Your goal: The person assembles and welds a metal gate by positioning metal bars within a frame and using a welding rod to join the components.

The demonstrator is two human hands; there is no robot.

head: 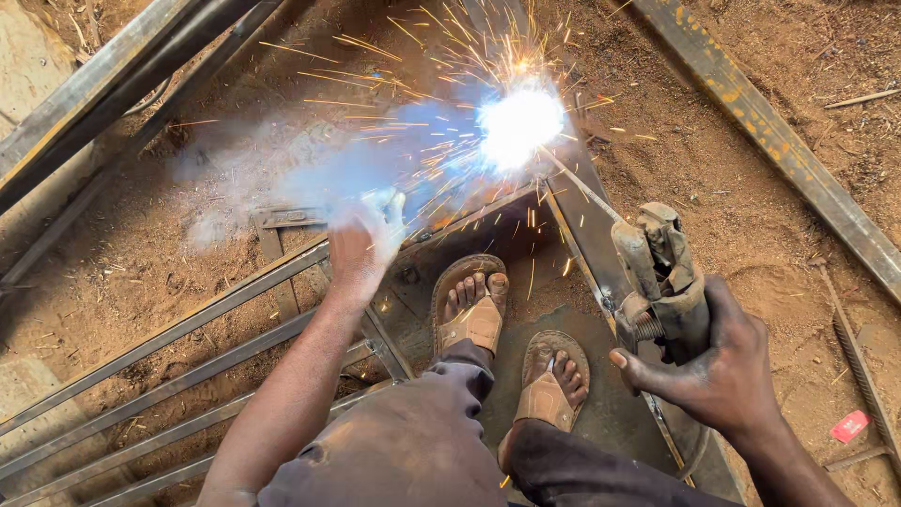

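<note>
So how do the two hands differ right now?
The right hand is closed around the electrode holder, near the body; the left hand is stretched forward, resting on the metal frame. The right hand shows clearly, while the left hand is partly veiled by smoke from the arc. The right hand looks sootier. Both are bare, with no gloves.

The arc [519, 122] is seen at the far end of the frame [488, 211], ahead of both feet [511, 343]. The rod [582, 188] runs from the arc back to the holder [662, 282], which is gripped in the right hand [718, 371], right of the feet. The left hand [361, 244] is laid on the frame, left of the arc. Bars [169, 357] lie on the ground to the left; a beam [779, 141] lies to the right.
</note>
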